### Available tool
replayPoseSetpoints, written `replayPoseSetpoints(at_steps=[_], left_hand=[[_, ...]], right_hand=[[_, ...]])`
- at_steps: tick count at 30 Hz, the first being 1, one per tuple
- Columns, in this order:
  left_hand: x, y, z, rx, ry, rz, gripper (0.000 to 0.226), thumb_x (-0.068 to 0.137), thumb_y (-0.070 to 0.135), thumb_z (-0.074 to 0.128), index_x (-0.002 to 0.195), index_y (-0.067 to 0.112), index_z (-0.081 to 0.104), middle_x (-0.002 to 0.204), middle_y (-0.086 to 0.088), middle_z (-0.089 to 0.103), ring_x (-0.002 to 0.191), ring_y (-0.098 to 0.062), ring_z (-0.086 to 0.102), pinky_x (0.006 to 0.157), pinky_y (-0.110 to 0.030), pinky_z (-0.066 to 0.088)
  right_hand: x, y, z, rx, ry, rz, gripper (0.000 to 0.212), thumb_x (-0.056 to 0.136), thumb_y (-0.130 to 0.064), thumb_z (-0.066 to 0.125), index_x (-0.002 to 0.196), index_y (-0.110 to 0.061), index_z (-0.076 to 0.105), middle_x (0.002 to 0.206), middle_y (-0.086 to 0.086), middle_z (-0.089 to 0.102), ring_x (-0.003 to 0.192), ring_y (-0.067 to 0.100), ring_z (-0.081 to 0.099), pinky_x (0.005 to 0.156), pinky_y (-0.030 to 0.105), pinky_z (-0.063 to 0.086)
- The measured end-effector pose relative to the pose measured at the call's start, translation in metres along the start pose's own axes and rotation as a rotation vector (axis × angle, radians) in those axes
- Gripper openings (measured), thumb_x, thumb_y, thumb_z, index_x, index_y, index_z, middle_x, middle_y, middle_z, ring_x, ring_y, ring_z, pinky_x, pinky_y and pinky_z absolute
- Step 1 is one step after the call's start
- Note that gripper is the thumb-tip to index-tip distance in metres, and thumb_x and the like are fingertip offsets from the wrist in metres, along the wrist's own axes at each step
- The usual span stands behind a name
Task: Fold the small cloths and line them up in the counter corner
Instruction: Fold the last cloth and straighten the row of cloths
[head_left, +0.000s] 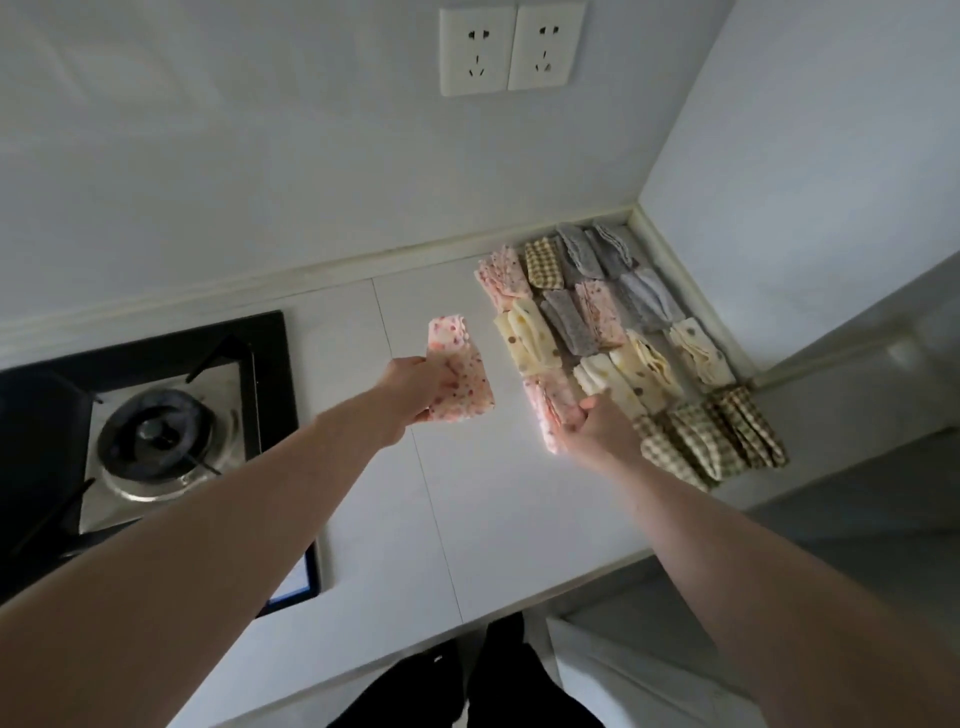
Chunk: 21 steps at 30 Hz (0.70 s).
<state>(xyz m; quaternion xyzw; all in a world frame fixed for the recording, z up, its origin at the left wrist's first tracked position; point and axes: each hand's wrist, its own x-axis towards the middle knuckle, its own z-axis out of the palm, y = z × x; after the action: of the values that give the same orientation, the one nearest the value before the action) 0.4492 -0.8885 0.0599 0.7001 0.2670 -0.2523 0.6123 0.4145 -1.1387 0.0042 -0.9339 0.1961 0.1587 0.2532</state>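
Note:
My left hand (415, 387) holds a folded pink floral cloth (460, 376) just above the white counter (405, 493), left of the rows. My right hand (597, 428) grips another folded pink floral cloth (553, 408) lying at the near left end of the rows. Several folded cloths fill the counter corner in rows: pink floral (501, 275), grey (597, 254), cream with dots (530, 338), and brown checked (711, 441) ones at the near right.
A black gas hob with a burner (156, 436) takes up the counter's left side. Two wall sockets (511, 47) sit above. Walls close the corner at the back and right. The counter's front edge (415, 660) runs below my arms.

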Motion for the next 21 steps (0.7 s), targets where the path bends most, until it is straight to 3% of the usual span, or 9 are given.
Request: replayPoseSetpoints(at_steps=[3, 7, 10, 11, 13, 15, 17, 19, 21], left_hand=[[0.024, 0.013, 0.009, 0.02, 0.009, 0.011, 0.014, 0.096, 0.016, 0.063, 0.107, 0.015, 0.072, 0.103, -0.004, 0.076, 0.097, -0.02, 0.073, 0.086, -0.035, 0.061], [0.049, 0.035, 0.022, 0.005, 0.009, 0.022, 0.011, 0.096, 0.011, 0.062, 0.096, 0.016, 0.072, 0.101, -0.003, 0.076, 0.098, -0.019, 0.071, 0.088, -0.035, 0.061], [0.067, 0.057, 0.03, -0.023, 0.003, 0.036, 0.008, 0.096, 0.011, 0.064, 0.095, 0.015, 0.071, 0.104, -0.005, 0.075, 0.1, -0.019, 0.071, 0.088, -0.036, 0.06], [0.073, 0.065, 0.033, -0.027, 0.001, 0.045, 0.006, 0.095, 0.012, 0.066, 0.094, 0.015, 0.071, 0.105, -0.005, 0.075, 0.101, -0.02, 0.07, 0.089, -0.036, 0.06], [0.087, 0.08, 0.038, -0.035, 0.01, 0.063, 0.003, 0.094, 0.013, 0.068, 0.094, 0.015, 0.07, 0.106, -0.006, 0.074, 0.101, -0.02, 0.069, 0.089, -0.035, 0.059], [0.1, 0.092, 0.047, -0.041, 0.011, 0.08, 0.005, 0.092, 0.015, 0.071, 0.097, 0.015, 0.071, 0.106, -0.006, 0.074, 0.098, -0.02, 0.069, 0.089, -0.035, 0.059], [0.113, 0.101, 0.056, -0.057, 0.009, 0.076, 0.009, 0.091, 0.016, 0.071, 0.1, 0.015, 0.071, 0.105, -0.004, 0.074, 0.096, -0.019, 0.068, 0.089, -0.035, 0.059], [0.127, 0.108, 0.064, -0.063, 0.009, 0.068, 0.016, 0.091, 0.016, 0.07, 0.107, 0.014, 0.07, 0.104, -0.003, 0.073, 0.092, -0.018, 0.068, 0.081, -0.033, 0.058], [0.14, 0.113, 0.072, -0.065, 0.016, 0.057, 0.021, 0.092, 0.015, 0.069, 0.112, 0.013, 0.069, 0.103, -0.003, 0.074, 0.087, -0.016, 0.069, 0.071, -0.029, 0.057]], right_hand=[[0.016, 0.008, 0.01, 0.065, -0.024, 0.039, 0.036, 0.077, -0.035, 0.073, 0.103, -0.011, 0.066, 0.101, 0.006, 0.071, 0.094, 0.027, 0.07, 0.077, 0.031, 0.056], [0.031, 0.01, -0.003, 0.292, -0.391, 0.229, 0.05, 0.08, -0.019, 0.078, 0.125, -0.006, 0.062, 0.127, 0.006, 0.066, 0.118, 0.029, 0.064, 0.087, 0.03, 0.053], [0.034, 0.002, -0.048, 0.615, -0.585, 0.188, 0.038, 0.087, -0.015, 0.077, 0.123, -0.011, 0.067, 0.117, 0.007, 0.074, 0.112, 0.026, 0.069, 0.09, 0.034, 0.059], [0.041, -0.002, -0.062, 0.699, -0.569, 0.151, 0.035, 0.089, -0.015, 0.075, 0.123, -0.011, 0.067, 0.112, 0.006, 0.076, 0.107, 0.024, 0.072, 0.093, 0.037, 0.059], [0.064, -0.017, -0.08, 0.768, -0.422, 0.116, 0.035, 0.089, -0.019, 0.076, 0.121, -0.008, 0.067, 0.102, 0.004, 0.076, 0.093, 0.017, 0.072, 0.082, 0.033, 0.06], [0.095, -0.038, -0.088, 0.776, -0.21, 0.146, 0.028, 0.088, -0.024, 0.078, 0.109, -0.008, 0.069, 0.092, 0.005, 0.07, 0.078, 0.016, 0.063, 0.072, 0.027, 0.052], [0.123, -0.059, -0.093, 0.699, -0.1, 0.184, 0.02, 0.091, -0.028, 0.073, 0.095, -0.011, 0.065, 0.079, 0.005, 0.062, 0.064, 0.016, 0.055, 0.065, 0.025, 0.046], [0.151, -0.073, -0.095, 0.636, -0.049, 0.134, 0.022, 0.091, -0.028, 0.069, 0.101, -0.009, 0.067, 0.076, 0.005, 0.06, 0.054, 0.014, 0.051, 0.053, 0.022, 0.041], [0.176, -0.083, -0.095, 0.584, -0.036, 0.06, 0.027, 0.09, -0.018, 0.065, 0.116, -0.013, 0.067, 0.089, 0.006, 0.065, 0.064, 0.017, 0.057, 0.056, 0.023, 0.043]])
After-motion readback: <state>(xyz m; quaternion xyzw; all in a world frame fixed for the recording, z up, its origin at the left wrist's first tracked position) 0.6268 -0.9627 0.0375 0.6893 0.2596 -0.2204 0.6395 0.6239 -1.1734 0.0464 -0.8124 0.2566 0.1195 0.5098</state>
